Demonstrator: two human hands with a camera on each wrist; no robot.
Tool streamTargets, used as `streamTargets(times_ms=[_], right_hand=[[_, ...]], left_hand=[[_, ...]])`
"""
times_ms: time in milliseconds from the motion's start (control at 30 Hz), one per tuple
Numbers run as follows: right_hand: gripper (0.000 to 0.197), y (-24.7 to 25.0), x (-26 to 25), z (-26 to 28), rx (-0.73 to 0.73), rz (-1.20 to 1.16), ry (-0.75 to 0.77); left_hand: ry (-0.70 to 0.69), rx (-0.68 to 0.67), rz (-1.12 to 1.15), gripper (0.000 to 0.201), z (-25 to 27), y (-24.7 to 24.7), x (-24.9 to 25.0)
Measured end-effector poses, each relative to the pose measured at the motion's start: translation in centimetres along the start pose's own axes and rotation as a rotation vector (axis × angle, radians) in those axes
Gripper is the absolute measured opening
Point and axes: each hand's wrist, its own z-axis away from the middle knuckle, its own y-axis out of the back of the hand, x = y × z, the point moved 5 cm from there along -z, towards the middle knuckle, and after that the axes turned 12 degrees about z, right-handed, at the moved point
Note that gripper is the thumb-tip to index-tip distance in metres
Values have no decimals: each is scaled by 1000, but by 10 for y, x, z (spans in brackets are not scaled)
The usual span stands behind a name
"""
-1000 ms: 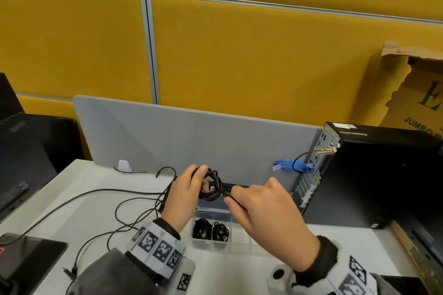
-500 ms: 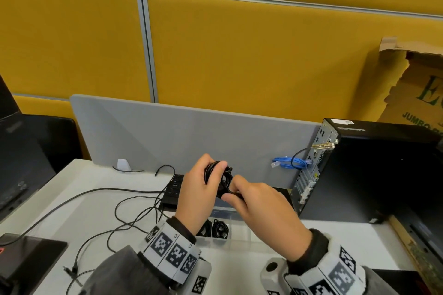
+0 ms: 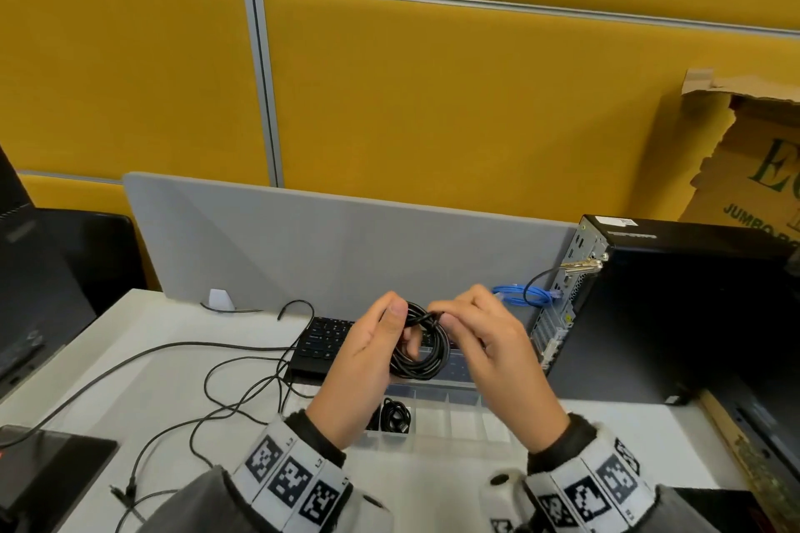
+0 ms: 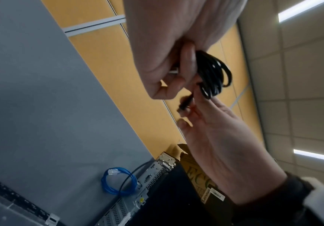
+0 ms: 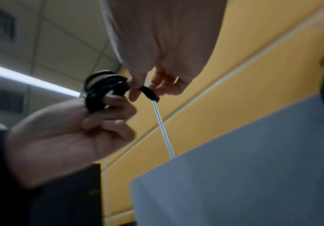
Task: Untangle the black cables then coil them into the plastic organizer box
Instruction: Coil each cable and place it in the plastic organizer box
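A black cable wound into a coil (image 3: 422, 353) is held above the desk in my left hand (image 3: 400, 338), thumb on the coil's upper left. My right hand (image 3: 439, 318) pinches the cable's plug end at the top of the coil. In the left wrist view the coil (image 4: 213, 73) hangs from my left hand (image 4: 178, 76) and the plug end (image 4: 185, 104) sticks out past the right hand's fingers (image 4: 193, 113). The right wrist view shows the plug end (image 5: 149, 93) pinched beside the coil (image 5: 103, 91). The clear organizer box (image 3: 459, 418) lies below the hands, with another coiled black cable (image 3: 394, 418) in one compartment.
Loose black cables (image 3: 216, 381) trail over the white desk on the left. A black keyboard (image 3: 320, 342) lies behind the box against the grey divider (image 3: 303, 247). A black PC tower (image 3: 671, 316) with a blue cable (image 3: 515, 294) stands on the right, and a dark tablet (image 3: 47, 467) at the front left.
The stretch of cable and plug that ran out to the right between my hands has been brought in to the coil's top. Both hands have shifted slightly right, and the coil now faces the camera.
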Motion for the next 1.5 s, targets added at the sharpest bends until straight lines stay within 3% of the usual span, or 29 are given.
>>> streamTargets(times_ms=[167, 300, 400, 600, 700, 800, 967, 1167, 1300, 1500], right_hand=[[23, -18, 4, 9, -129, -486, -413], [24, -20, -2, 14, -206, -686, -517], [19, -21, -3, 15, -196, -597, -523], [13, -23, 1, 18, -232, -498, -461], [7, -29, -1, 23, -328, -446, -418], [15, -32, 6, 26, -399, -283, -358], [17, -29, 12, 31, -411, -111, -348], [17, -33, 18, 43, -476, -3, -274], [21, -46, 33, 61, -557, -30, -269], [24, -71, 57, 92, -692, 23, -357]], left_hand=[[-30, 69, -214, 36, 1, 4, -7], [-157, 118, -398, 33, 0, 7, -5], [-123, 93, -384, 33, 1, 6, -11], [419, -182, 68, 48, 4, 2, -28], [557, -356, 163, 39, 8, 4, -29], [588, -356, 190, 51, 11, 7, -40], [450, -212, 253, 57, 13, 2, -54], [400, -117, 218, 63, 19, -5, -75], [466, -78, 63, 55, 27, -3, -100], [671, -138, -63, 35, 43, 4, -153]])
